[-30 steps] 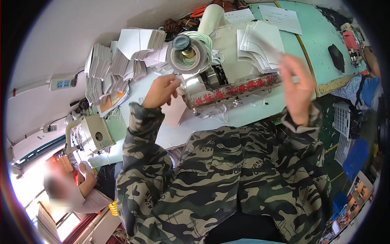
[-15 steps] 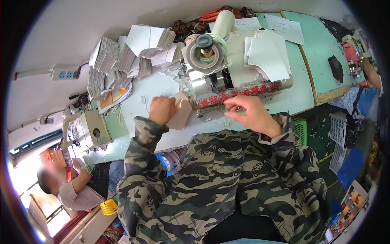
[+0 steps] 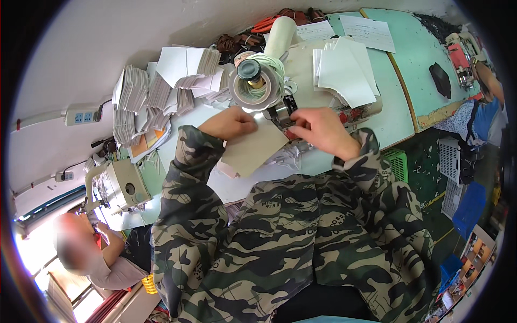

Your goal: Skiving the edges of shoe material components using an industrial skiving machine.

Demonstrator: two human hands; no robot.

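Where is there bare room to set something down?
On the green table, between the wooden strip and the black item; a narrower patch lies between that strip and the machine. Crowded: around the left hand and right hand, at the card and machine, and leftward, by the stacks.

A pale green worktable (image 3: pixel 425 59) is occupied at its centre by a beige machine (image 3: pixel 301 70). White card stacks (image 3: pixel 132 89) are piled at left; a paper sheet (image 3: pixel 368 33) is laid far right, beyond a black object (image 3: pixel 440 81).
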